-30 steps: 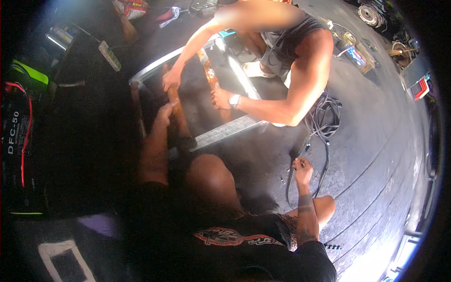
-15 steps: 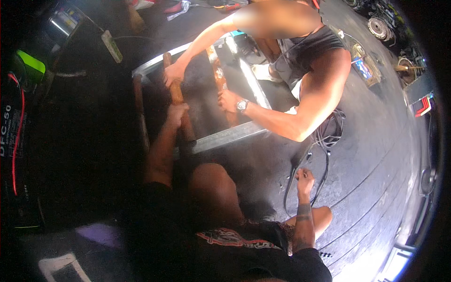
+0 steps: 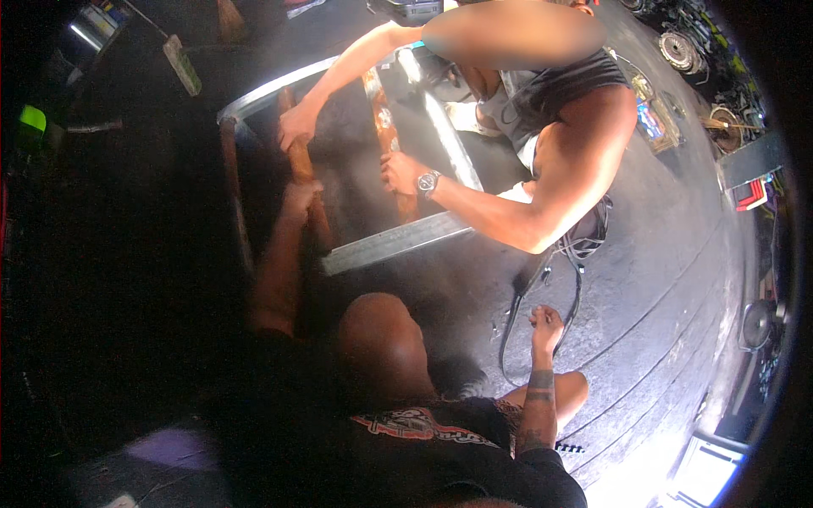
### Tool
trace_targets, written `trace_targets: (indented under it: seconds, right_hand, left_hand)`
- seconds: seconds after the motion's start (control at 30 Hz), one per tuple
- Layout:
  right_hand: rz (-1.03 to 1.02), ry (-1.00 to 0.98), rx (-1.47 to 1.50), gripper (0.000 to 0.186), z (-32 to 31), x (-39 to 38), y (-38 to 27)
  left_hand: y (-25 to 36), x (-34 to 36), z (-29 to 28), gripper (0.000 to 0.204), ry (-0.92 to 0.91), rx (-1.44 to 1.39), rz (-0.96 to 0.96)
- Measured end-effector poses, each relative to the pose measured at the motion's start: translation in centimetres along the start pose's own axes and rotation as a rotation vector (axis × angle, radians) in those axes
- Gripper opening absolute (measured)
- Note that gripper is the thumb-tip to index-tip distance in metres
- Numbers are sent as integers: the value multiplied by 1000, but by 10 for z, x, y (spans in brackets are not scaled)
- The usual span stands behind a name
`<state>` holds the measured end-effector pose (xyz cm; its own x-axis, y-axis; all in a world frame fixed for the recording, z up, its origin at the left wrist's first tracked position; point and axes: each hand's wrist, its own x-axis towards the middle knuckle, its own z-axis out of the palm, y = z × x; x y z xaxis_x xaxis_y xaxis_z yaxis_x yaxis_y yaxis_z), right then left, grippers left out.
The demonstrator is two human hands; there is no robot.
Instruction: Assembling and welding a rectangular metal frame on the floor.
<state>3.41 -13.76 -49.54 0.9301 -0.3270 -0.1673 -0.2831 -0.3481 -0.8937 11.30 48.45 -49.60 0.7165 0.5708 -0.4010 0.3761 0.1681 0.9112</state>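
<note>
My left hand (image 3: 302,196) is closed around the lower part of a rusty brown bar (image 3: 320,222) in a metal frame. Above it on the same bar rests a co-worker's hand (image 3: 296,125). The co-worker's other hand (image 3: 402,174), with a watch at the wrist, grips a second rusty bar (image 3: 383,118). A silver rail (image 3: 389,241) runs along the near side of the frame, and another (image 3: 449,131) lies to the right. Over the floor on the right, my right hand (image 3: 547,328) is held with fingers curled in; what they hold, if anything, cannot be made out.
Black cables (image 3: 584,241) lie coiled on the dark floor beside the co-worker. A brush with a long handle (image 3: 181,66) lies at the far left. Round metal machine parts (image 3: 677,52) stand at the far right. My bent knee (image 3: 385,339) is close to the frame.
The view has shifted slightly, so the frame and the floor items sit farther left. My left hand and both co-worker's hands keep their holds; my right hand stays nearly in place.
</note>
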Motion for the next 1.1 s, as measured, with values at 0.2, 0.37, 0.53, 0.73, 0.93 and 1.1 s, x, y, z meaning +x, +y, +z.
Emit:
trace_targets:
  seconds: [0.2, 0.37, 0.53, 0.73, 0.93, 1.1]
  right_hand:
    - [-19, -27, 11, 24, -3, 3, 10]
    - [-41, -19, -67, 25, -5, 5, 11]
    - [4, -18, -20, 29, -1, 5, 9]
    - [-20, -79, -158, 23, 5, 7, 9]
    - [-45, -21, -5, 21, 7, 7, 12]
    - [17, -96, 154, 23, 9, 10, 17]
  left_hand:
    - [6, -1, -3, 20, 2, 15, -65]
    - [-5, 0, -8, 22, 3, -2, -69]
    - [-28, 29, -25, 23, 102, 75, -147]
    - [-54, 38, -71, 31, -19, -98, -38]
    - [-53, 32, -61, 23, 32, 73, -89]
    - [-38, 24, -48, 20, -64, 247, 47]
